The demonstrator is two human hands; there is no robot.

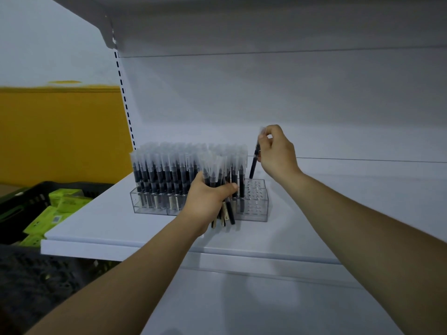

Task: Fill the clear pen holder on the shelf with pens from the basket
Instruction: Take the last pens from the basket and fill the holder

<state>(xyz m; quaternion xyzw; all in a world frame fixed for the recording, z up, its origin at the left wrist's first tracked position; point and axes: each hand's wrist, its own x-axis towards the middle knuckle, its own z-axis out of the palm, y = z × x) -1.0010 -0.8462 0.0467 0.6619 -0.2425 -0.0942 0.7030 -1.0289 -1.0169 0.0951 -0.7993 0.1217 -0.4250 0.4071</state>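
Clear plastic pen holder (255,204) stands on the white shelf (116,228), toward its left end. Most of its holes are taken by standing pens (164,170), dark barrels down and frosted caps up. Only the right-hand section shows open holes.

Left hand (208,201): clenched round a bundle of pens (217,176), held upright just in front of the holder, with the barrel ends sticking out below the fist.

Right hand (277,151): pinching a single pen (254,164) at its cap end between fingertips and thumb. The pen is tilted, its lower end just above or at the open holes; whether it has entered one cannot be told.

Basket (24,197): black, low at the left beside the shelf, holding green packets (61,201).

Assessment of handling: the pens look light, stiff and smooth, so a fingertip pinch should be enough for one. Smooth barrels may slide against each other in the bundle, which calls for a firm wrap round the middle. A hold near the cap leaves the barrel free to drop into a hole, though a loose cap could pull off. The holder looks rigid but light, and a sideways push from a tilted pen could shift it. Bringing the pen upright before lowering seems advisable.
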